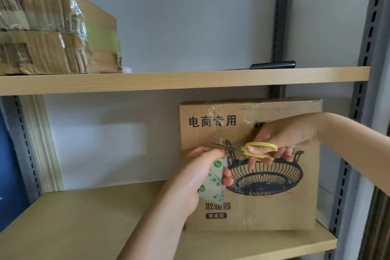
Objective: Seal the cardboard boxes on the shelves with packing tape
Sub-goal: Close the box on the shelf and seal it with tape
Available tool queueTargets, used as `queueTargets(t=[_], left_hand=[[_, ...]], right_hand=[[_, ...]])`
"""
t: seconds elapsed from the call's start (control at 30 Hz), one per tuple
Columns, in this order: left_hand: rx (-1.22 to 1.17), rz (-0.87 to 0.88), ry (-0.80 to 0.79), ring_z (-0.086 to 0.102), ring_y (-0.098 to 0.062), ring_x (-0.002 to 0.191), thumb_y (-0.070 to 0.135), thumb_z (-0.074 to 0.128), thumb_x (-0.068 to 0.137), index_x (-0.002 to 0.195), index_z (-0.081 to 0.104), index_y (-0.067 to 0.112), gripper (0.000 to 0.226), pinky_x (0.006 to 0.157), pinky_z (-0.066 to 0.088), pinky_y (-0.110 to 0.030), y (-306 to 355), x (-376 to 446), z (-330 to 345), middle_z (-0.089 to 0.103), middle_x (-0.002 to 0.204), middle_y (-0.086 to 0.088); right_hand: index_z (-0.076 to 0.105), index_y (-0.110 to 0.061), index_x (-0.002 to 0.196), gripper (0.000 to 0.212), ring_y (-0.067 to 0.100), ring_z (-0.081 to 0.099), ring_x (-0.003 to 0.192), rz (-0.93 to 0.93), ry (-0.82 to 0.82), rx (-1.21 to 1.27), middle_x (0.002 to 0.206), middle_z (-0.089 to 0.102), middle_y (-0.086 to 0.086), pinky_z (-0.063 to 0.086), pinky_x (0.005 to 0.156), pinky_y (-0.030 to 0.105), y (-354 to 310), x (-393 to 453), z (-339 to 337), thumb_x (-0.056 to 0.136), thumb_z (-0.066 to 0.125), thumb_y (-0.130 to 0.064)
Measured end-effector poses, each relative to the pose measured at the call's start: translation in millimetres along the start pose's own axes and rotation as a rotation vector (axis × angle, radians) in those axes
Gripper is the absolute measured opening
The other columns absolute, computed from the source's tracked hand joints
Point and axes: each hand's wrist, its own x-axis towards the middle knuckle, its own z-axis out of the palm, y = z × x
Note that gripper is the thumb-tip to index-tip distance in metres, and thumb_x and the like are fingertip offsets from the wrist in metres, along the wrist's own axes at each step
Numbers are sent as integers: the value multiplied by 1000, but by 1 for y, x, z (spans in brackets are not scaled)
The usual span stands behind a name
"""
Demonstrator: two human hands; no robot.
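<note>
The left hand (191, 177) holds a roll of packing tape (212, 181), its fingers curled around the ring, and the right hand (280, 141) has its fingers through the yellow handles of the scissors (251, 150). The blades point to the left and meet just above the roll, close to the left hand's fingertips; I cannot tell if they are closed.

I think the tape is light and thin, sticky on one side, and easy to twist or fold on itself, so it is better to keep it stretched between roll and box while cutting. The roll itself is stiff and good to hold by the ring.

Both hands are in front of the cardboard box (251, 164), which stands upright at the right side of the lower shelf (84, 224). The roll is at the box's left edge. Clear tape already shines on the front and top of it. The box looks stiff; its weight I cannot judge.

On the upper shelf (179, 81) a worn, heavily taped box (52, 31) stands on the left, and a dark object (272, 65) lies well apart to the right.
</note>
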Motion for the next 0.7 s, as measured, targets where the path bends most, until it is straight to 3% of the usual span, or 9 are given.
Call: queueTargets(t=[0.13, 0.3, 0.47, 0.53, 0.63, 0.7], left_hand=[[-4, 21, 38, 60, -17, 47, 21, 62, 95, 114, 58, 5, 25, 47, 49, -19, -4, -2, 2, 65, 60, -6], [-49, -15, 53, 60, -18, 46, 18, 62, 95, 107, 56, 10, 15, 52, 51, -25, -23, 2, 10, 65, 55, -4], [-41, -88, 23, 60, -22, 47, 15, 65, 93, 107, 60, 6, 18, 52, 50, -28, -66, -9, -9, 65, 58, -8], [-57, -71, 23, 57, -23, 43, 11, 67, 90, 104, 61, 0, 19, 46, 47, -26, -74, -19, -32, 62, 56, -13], [-42, -39, 64, 53, -22, 43, 11, 63, 92, 105, 61, -5, 21, 43, 42, -24, -78, -39, -76, 57, 56, -14], [-12, -16, 123, 53, -22, 46, 15, 63, 93, 104, 63, -2, 20, 45, 44, -24, -82, -52, -105, 57, 58, -14]], right_hand=[[78, -26, 94, 52, 7, 44, 60, -74, 79, -10, 74, 56, -3, 41, 56, 16, 4, 11, 2, 82, 55, -71], [77, -25, 80, 27, 1, 52, 56, -73, 183, -99, 62, 63, -9, 45, 61, 19, 20, 28, 11, 84, 66, -50], [75, -37, 87, 18, -4, 58, 63, -33, 87, -175, 70, 68, -17, 49, 71, 17, 35, 53, 39, 96, 61, -31], [71, -43, 87, 21, -6, 59, 70, -93, 82, -283, 77, 67, -21, 48, 74, 15, 22, 63, 57, 98, 57, -32], [69, -27, 94, 11, 3, 63, 72, -190, 153, -430, 85, 68, -13, 50, 70, 17, -12, 91, 91, 93, 62, -35], [65, -26, 94, 15, 6, 60, 70, -235, 233, -463, 85, 63, -14, 49, 65, 20, -34, 117, 121, 87, 67, -40]])
